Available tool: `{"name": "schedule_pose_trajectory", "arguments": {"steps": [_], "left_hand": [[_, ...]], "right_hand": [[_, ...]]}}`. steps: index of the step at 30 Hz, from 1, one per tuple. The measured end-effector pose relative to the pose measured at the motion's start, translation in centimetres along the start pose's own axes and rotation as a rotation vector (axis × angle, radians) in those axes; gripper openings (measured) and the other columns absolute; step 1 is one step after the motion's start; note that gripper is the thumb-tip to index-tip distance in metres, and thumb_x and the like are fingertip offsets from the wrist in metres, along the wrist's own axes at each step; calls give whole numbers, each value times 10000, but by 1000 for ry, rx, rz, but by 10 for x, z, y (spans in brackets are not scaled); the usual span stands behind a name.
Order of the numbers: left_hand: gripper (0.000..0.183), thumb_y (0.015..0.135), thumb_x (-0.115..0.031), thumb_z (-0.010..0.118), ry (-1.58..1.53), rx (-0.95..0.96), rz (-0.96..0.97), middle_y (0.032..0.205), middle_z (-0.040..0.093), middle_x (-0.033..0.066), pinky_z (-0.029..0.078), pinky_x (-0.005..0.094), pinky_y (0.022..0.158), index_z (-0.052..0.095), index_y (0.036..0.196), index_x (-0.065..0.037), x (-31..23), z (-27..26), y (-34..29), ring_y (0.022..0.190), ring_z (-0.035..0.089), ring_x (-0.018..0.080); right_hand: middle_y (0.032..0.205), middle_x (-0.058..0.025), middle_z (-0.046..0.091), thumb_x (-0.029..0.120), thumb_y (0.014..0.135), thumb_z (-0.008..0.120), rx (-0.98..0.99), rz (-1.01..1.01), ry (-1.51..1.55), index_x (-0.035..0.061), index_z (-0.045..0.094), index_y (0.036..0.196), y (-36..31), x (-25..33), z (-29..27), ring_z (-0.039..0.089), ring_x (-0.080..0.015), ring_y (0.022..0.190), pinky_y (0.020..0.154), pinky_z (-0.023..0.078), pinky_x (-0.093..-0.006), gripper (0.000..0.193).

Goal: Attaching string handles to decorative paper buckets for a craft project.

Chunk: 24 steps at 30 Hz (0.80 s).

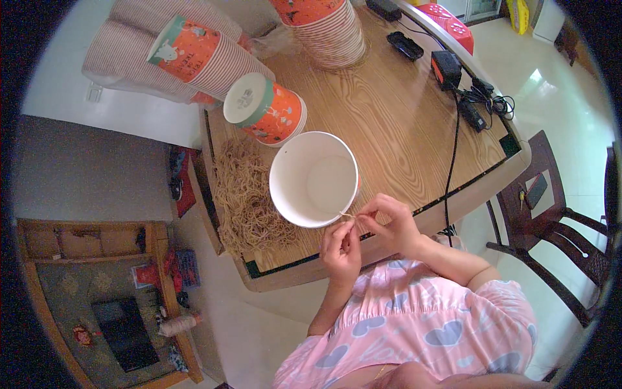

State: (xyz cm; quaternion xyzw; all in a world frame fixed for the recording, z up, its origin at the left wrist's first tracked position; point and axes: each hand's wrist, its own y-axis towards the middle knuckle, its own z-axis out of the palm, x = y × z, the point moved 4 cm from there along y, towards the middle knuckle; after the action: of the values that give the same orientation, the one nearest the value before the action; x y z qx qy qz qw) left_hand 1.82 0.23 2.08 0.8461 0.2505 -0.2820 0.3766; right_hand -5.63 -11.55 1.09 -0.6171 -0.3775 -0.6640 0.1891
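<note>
An open paper bucket [319,175], white inside, stands at the near edge of the table with its mouth facing up. A short end of tan paper cord [346,214] shows at its near rim. Both of my hands are at that spot, fingertips almost meeting. My left hand [341,251] is closed in a pinch on the cord, just below the rim. To its right, my right hand [394,223] also pinches the cord between thumb and forefinger. A small dark hole shows in the bucket's far left wall. Left of the bucket lies a tangled heap of similar cords [249,201].
Behind stand an upside-down orange bucket [275,117] and tall nested stacks of buckets [207,55], [324,32]. A black adapter [447,70] and tangled cables [483,97] lie at right; one cable crosses the table's front edge. A dark chair [541,188] stands beyond.
</note>
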Motion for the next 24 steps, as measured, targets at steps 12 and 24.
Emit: {"name": "schedule_pose_trajectory", "arguments": {"steps": [12, 24], "left_hand": [[110, 828, -96, 611, -822, -40, -849, 719, 578, -12, 330, 158, 448, 603, 919, -36, 24, 16, -11, 546, 465, 32], [92, 817, -76, 613, -850, -57, -842, 687, 560, -17, 319, 162, 435, 597, 897, -34, 22, 16, -8, 525, 460, 39]], "right_hand": [[776, -60, 587, 8, 777, 624, 45, 119, 109, -11, 605, 817, -1, -8, 3, 566, -116, 737, 659, 458, -236, 48], [804, -64, 598, 32, 793, 618, 32, 156, 145, -12, 613, 858, 0, -5, 4, 574, -113, 752, 680, 467, -237, 78]]}}
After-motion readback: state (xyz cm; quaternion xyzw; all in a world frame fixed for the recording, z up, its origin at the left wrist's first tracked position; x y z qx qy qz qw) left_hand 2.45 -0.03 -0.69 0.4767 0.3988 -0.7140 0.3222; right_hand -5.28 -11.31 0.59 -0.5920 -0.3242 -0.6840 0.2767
